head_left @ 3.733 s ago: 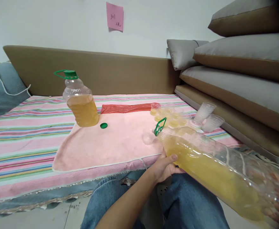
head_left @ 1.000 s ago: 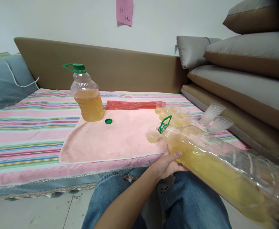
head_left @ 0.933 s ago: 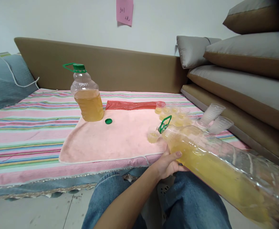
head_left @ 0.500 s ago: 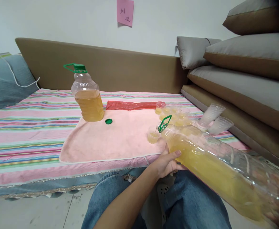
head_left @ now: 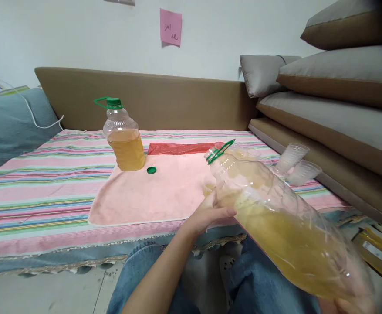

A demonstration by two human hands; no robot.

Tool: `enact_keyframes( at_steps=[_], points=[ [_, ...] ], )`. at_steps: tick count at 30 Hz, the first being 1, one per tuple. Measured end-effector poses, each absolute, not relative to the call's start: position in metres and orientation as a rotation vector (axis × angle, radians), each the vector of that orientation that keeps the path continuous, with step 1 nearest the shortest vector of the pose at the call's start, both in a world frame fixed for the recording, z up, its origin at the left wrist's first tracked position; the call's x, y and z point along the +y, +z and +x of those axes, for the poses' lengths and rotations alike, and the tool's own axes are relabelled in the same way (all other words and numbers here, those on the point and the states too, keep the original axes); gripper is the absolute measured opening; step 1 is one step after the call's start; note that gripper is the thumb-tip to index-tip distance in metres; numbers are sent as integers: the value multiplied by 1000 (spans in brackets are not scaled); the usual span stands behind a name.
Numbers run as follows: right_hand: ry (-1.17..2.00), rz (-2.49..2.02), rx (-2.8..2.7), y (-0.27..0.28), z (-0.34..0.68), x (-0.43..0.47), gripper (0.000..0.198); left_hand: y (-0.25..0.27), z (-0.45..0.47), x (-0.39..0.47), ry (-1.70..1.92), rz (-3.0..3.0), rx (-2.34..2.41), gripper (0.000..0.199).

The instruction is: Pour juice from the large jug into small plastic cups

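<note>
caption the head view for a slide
Left hand and right hand hold a tilted, uncapped bottle near plastic cups.

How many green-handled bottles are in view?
2. The capped bottle stands upright at left; the open bottle is tilted, held by the left hand and right hand. A labelled object, cut off at lower right, shows no handle.

The left forearm (head_left: 161,272) is slanting bare up from the bottom edge, leaning rightward, and the left wrist (head_left: 191,229) is running nearly straight in line with it. Up at the end, the left hand (head_left: 208,213) is gripping, one digit (head_left: 225,213) pointing out right, others partly hiding. Low on the right, the right hand (head_left: 344,305) is gripping too, barely peeking over the bottom edge. The hands are sitting well apart, left higher and farther forward.
</note>
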State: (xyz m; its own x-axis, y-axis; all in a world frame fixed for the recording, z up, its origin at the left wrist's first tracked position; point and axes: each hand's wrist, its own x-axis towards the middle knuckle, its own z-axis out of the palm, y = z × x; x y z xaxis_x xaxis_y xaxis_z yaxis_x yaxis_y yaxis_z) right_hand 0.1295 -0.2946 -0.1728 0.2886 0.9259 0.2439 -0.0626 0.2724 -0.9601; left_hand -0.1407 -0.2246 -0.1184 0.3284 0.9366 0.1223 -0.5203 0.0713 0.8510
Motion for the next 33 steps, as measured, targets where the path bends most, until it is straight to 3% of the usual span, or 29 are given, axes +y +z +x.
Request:
enact_keyframes(
  at_steps=[4,10,18,24,26,33],
  points=[
    [1038,-927,-888,-186,101,-298,105,-113,-151,-235,1291,994,546,99],
    [1237,-645,-935,-186,36,-290,109,-109,-163,-256,1459,926,510,117],
    [1463,-417,-1070,-172,-60,-260,119,-114,-227,-269,1823,657,825,96],
    [1626,-457,-1286,-180,-129,-220,127,-108,-285,-267,2208,820,1194,95],
    [1623,-570,-1310,-182,-137,-215,119,-107,-302,-265,2274,910,1341,103],
    [1565,-612,-1451,-178,-82,-216,63,-106,-333,-254,2308,1179,1910,126]
  ],
)
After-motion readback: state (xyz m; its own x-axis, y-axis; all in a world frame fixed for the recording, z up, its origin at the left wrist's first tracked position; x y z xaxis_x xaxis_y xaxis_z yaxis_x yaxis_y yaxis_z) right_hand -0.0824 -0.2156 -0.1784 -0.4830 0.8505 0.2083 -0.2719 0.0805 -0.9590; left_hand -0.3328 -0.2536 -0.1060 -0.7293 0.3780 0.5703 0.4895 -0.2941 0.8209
